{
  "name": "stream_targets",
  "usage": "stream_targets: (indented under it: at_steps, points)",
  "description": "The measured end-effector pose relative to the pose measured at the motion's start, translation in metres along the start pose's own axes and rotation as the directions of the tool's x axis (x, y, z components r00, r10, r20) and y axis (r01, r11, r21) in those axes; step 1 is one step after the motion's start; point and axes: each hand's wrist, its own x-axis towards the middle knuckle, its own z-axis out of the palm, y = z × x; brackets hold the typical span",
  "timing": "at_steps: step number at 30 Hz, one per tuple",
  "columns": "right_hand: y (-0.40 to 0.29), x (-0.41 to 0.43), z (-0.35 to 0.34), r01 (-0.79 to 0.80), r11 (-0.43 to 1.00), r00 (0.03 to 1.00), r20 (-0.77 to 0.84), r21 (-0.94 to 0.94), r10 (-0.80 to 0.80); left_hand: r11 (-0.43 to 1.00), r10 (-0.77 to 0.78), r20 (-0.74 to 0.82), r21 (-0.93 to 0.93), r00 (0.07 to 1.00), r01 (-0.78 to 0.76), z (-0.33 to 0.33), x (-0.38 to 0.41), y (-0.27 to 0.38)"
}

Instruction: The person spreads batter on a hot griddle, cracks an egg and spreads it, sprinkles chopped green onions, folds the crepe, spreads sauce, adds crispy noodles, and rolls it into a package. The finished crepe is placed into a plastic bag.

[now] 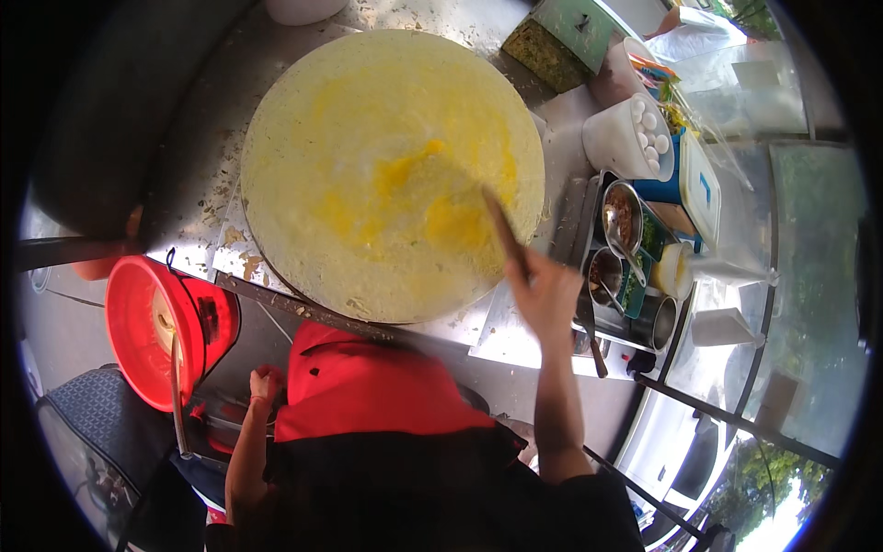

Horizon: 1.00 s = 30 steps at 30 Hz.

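A large, thin round pancake (331,103) covers the round griddle in front of me. Yellow egg (455,224) is smeared in uneven patches over its middle and right side. My right hand (545,293) grips the wooden handle (507,234) of a tool at the griddle's right edge. The tool's far end is blurred over the egg, so its shape cannot be made out. Down by my red apron (372,386), my left hand (265,383) hangs away from the griddle with its fingers curled. Whether anything is inside those fingers cannot be seen.
To the right stand a white bucket of eggs (628,138), metal bowls with sauce (621,214) and spoons, and green containers of chopped greens (636,283). A spatula (594,345) lies by the counter's front edge. At lower left is a red bucket (138,331) containing batter and a ladle.
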Motion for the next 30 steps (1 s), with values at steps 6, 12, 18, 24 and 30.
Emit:
stream_targets:
  at_steps: [6, 12, 18, 24, 30]
  points:
    - [-0.113, 0.0, 0.048, 0.146, 0.989, 0.978, 0.155, -0.026, -0.14, 0.997, 0.023, 0.013, 0.079, 1.0, -0.024, -0.004, -0.013, 0.005]
    - [0.003, 0.097, 0.007, 0.142, 0.94, 0.813, 0.504, 0.311, -0.29, 0.999, -0.002, -0.105, -0.053, 0.994, -0.004, -0.008, -0.011, -0.063]
    - [-0.09, 0.133, 0.058, 0.471, 0.826, 0.72, 0.407, 0.308, -0.562, 0.992, 0.01, -0.176, 0.129, 0.984, 0.013, -0.013, 0.016, -0.213]
    - [-0.086, 0.235, 0.126, 0.082, 0.977, 0.997, -0.015, 0.197, -0.08, 0.998, -0.046, -0.143, 0.034, 0.989, 0.052, -0.024, 0.007, -0.092]
    - [0.045, 0.203, 0.082, -0.215, 0.942, 0.951, -0.164, 0.258, 0.262, 0.989, -0.127, -0.075, -0.089, 0.989, 0.12, -0.02, 0.006, -0.019]
